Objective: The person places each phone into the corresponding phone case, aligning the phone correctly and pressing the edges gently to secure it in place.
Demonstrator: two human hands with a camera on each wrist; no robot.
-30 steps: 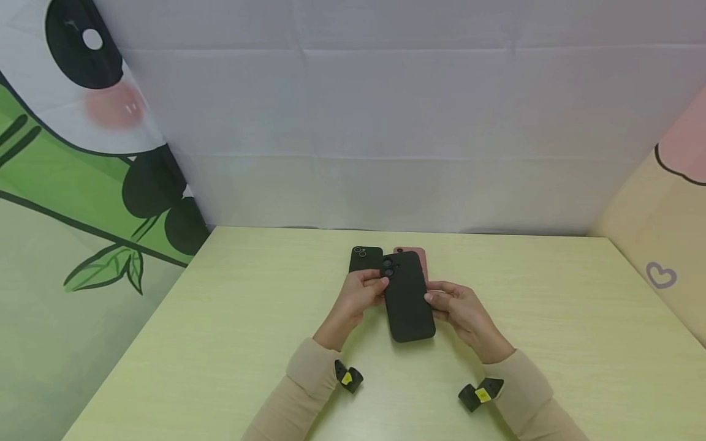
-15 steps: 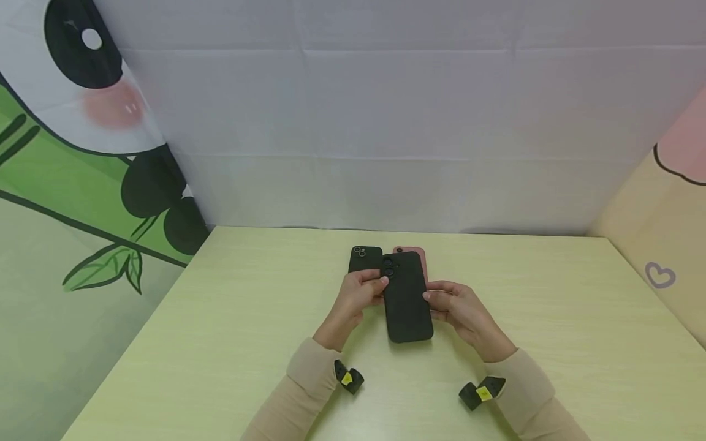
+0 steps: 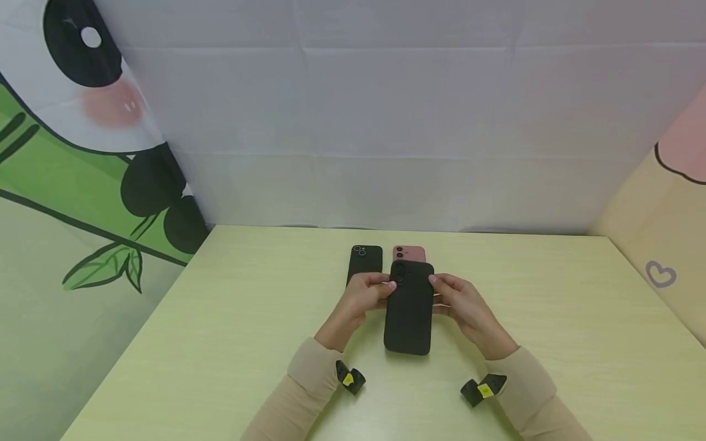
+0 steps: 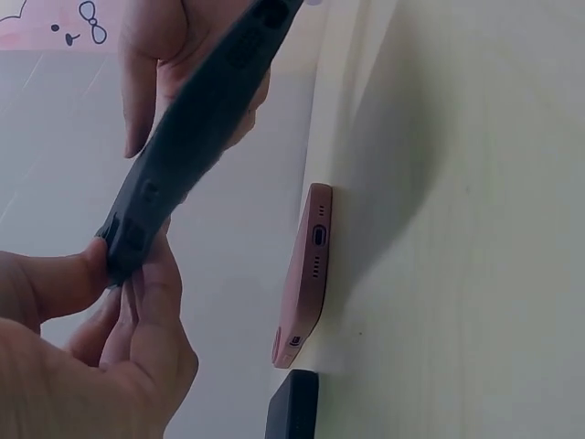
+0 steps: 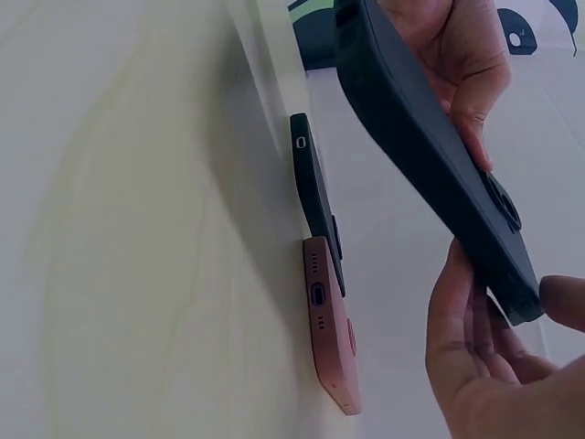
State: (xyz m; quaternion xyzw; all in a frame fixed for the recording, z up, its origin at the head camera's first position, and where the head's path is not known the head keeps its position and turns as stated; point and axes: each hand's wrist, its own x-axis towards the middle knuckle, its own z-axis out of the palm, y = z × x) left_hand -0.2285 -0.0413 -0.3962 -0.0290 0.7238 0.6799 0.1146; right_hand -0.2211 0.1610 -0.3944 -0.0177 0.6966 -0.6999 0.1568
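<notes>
A black phone [image 3: 408,312], its back with round camera rings facing me, is held upright-tilted over the table between both hands. My left hand [image 3: 366,294] pinches its left edge just below the camera rings, thumb on the back. Its upper right corner is pinched by my right hand [image 3: 460,303], with the other fingers behind. The wrist views show a gap between the black phone [image 4: 187,137] and the tabletop. Behind it lie a pink phone [image 3: 410,253], partly covered in the head view, and a dark phone [image 3: 364,260] to the left, both camera side up.
The pale yellow table [image 3: 220,343] reaches back to a white cloth backdrop [image 3: 386,135]. Cartoon-printed panels [image 3: 83,214] stand at the sides. In the right wrist view the pink phone [image 5: 327,320] and dark phone [image 5: 313,178] lie close to each other.
The black phone has come toward me and straightened, uncovering more of the pink phone's camera end. My right hand has shifted up its edge to the top corner; the left still grips near the cameras.
</notes>
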